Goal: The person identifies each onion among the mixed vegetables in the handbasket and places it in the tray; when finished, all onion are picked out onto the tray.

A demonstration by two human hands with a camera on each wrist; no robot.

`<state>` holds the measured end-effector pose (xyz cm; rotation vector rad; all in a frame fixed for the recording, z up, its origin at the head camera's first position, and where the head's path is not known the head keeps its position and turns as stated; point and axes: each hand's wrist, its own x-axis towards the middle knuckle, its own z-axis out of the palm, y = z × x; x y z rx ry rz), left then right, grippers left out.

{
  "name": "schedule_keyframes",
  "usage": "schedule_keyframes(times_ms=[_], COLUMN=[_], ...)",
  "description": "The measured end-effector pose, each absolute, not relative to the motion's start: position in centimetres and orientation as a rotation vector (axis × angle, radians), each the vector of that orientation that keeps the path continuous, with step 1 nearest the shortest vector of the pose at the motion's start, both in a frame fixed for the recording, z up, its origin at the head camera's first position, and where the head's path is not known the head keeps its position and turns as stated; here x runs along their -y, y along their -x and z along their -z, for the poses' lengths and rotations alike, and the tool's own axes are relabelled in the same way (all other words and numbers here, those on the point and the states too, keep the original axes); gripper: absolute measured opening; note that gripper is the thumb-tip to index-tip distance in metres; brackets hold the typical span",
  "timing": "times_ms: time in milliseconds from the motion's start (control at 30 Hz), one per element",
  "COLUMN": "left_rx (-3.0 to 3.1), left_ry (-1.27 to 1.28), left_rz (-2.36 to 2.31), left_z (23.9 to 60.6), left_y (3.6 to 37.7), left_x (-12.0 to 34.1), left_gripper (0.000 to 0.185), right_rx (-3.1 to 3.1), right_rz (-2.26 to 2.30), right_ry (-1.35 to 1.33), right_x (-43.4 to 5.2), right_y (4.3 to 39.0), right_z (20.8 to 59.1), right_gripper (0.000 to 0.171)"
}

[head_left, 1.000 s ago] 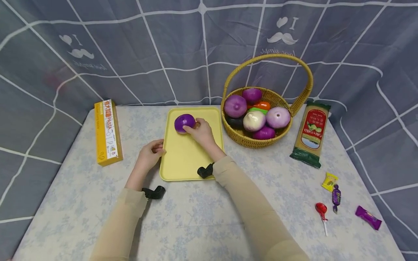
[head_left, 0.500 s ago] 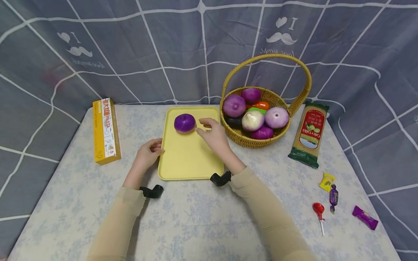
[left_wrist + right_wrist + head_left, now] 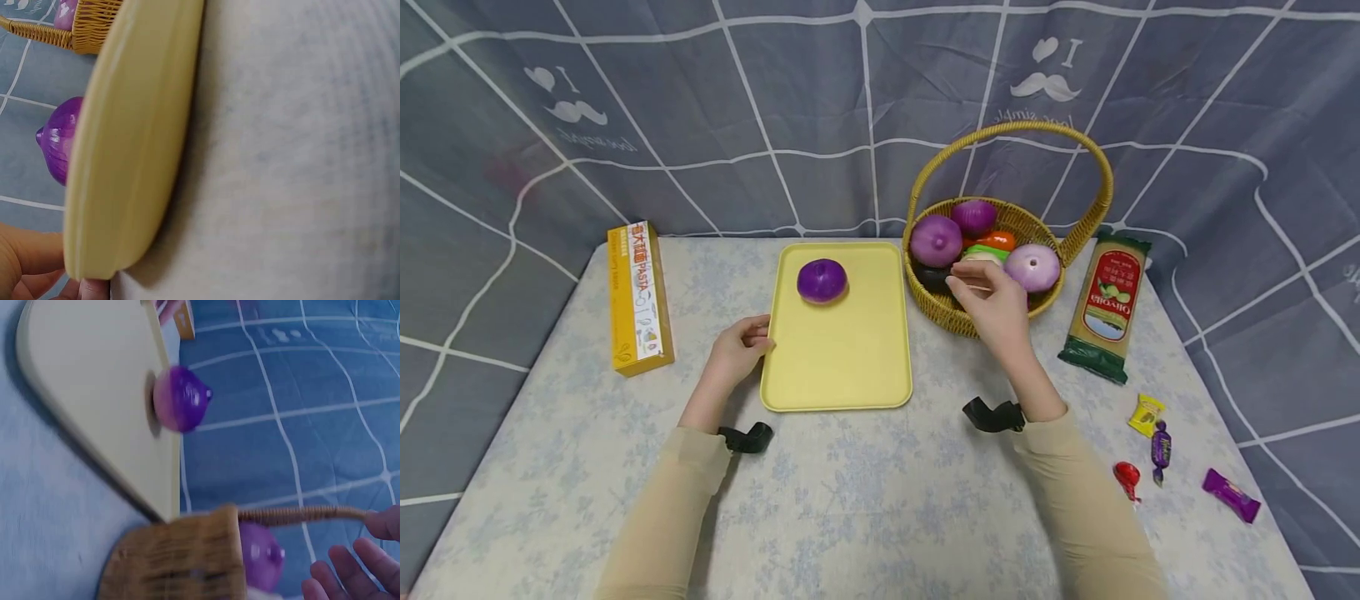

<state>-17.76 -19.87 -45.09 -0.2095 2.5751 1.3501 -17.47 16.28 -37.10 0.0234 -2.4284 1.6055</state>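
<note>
**Right hand over the basket, left hand at the tray edge**

The right hand (image 3: 996, 304), fingers loosely spread and holding nothing, hovers over the front rim of the wicker basket (image 3: 951, 321), just above a pale onion (image 3: 983, 259) that it partly hides. The left hand (image 3: 739, 350) holds the left edge of the yellow tray (image 3: 842, 358), fingers curled against the rim. A purple onion (image 3: 822, 280) lies alone on the tray, toward its 12 o'clock end, well apart from both hands. The basket, at 3 o'clock of the tray and almost touching it, holds more onions; a pasta packet (image 3: 1105, 304) lies at its 3 o'clock. A yellow pasta box (image 3: 636, 296) lies at 9 o'clock of the tray. Wrapped sweets (image 3: 1157, 446) lie scattered at 4 o'clock of the right hand.
</note>
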Motion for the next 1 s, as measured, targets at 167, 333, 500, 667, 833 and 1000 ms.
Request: schedule_keyframes(times_ms=[167,333,500,667,833,1000], left_rx=[-2.560,-2.537,-2.526,-2.521,-2.522,-2.511], left_ry=[0.222,0.222,0.224,0.215,0.207,0.225], left_rz=[-1.364,-1.379,-1.386,-1.388,-1.384,-1.385], left_z=[45.2,45.3,45.1,44.9,44.9,45.0], left_y=[17.9,18.0,17.9,17.9,17.8,17.9], left_x=[19.8,19.7,19.8,19.7,19.9,19.9], left_gripper=[0.050,0.050,0.050,0.051,0.051,0.051], right_rx=[2.442,2.432,2.423,2.465,2.561,2.603], right_rz=[-1.529,-1.534,-1.557,-1.571,-1.482,-1.382], right_ry=[0.069,0.101,0.119,0.070,0.005,-0.029], right_x=[-19.2,-20.8,-21.4,-21.7,-21.9,-21.4], right_y=[17.6,17.7,18.1,18.8,19.5,20.0], right_z=[37.4,37.3,37.2,37.4,38.2,39.0], right_gripper=[0.031,0.034,0.039,0.048,0.062,0.071])
